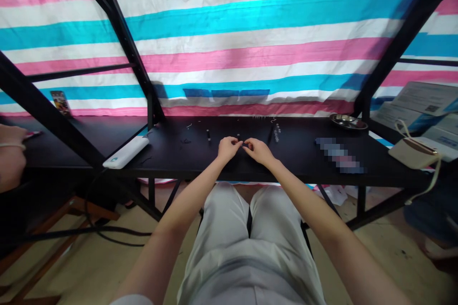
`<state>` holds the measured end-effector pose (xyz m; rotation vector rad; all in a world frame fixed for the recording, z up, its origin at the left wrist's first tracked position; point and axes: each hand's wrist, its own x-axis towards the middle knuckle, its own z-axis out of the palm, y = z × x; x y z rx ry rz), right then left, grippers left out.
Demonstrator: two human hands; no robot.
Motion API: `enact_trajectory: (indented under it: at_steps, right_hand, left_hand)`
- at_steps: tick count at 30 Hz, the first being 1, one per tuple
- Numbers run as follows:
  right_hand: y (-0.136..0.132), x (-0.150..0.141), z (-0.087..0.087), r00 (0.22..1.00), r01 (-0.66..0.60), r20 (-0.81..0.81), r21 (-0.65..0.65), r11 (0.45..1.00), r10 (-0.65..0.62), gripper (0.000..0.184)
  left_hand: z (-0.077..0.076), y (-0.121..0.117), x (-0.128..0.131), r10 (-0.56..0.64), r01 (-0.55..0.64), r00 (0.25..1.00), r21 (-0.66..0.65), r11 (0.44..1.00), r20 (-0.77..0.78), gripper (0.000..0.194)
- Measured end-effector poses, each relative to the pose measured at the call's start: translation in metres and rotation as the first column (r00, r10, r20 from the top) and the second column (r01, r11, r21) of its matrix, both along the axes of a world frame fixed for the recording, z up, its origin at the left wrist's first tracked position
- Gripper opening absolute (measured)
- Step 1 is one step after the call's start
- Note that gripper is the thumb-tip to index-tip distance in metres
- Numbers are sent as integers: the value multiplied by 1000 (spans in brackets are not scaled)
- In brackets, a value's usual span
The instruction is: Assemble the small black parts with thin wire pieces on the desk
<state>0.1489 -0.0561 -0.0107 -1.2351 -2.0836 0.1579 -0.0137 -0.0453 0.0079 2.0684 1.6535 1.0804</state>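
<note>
Both my hands meet over the middle of the black table (179,157). The fingers of my left hand (229,147) are pinched together, and opposite them my right hand (258,149) pinches too. Whatever lies between the fingertips is dark and too small to name. Just behind the hands stands a small light-topped piece (238,136). To the left is a small black cylinder with a white band (208,135), and a dark thin string (185,141) lies near it. On the right, a row of clear, bead-like pieces (276,133) lies beside a slim black stick (271,132).
A white power strip (127,152) lies at the left and a round metal dish (348,122) at the back right. A blurred-out flat item (339,155) and a beige pouch (414,152) are further right. Black frame posts (125,38) slant upward. Another person's hand (10,157) is at far left.
</note>
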Motion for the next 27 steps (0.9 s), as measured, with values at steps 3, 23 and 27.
enact_trajectory:
  at_steps: [3,23,27]
  right_hand:
    - [1,6,-8,998,6,-58,-17,1000,-7,19]
    - [-13,3,-5,995,78,-85,237,968,-60,16]
    - [-11,15,7,948,246,-287,397,884,-134,17]
  left_hand:
    - [2,10,-20,242,-245,967,-28,969,-81,22]
    - [-4,29,-54,489,-521,826,-47,852,-282,30]
    - [-4,29,-53,489,-526,823,-61,848,-290,30]
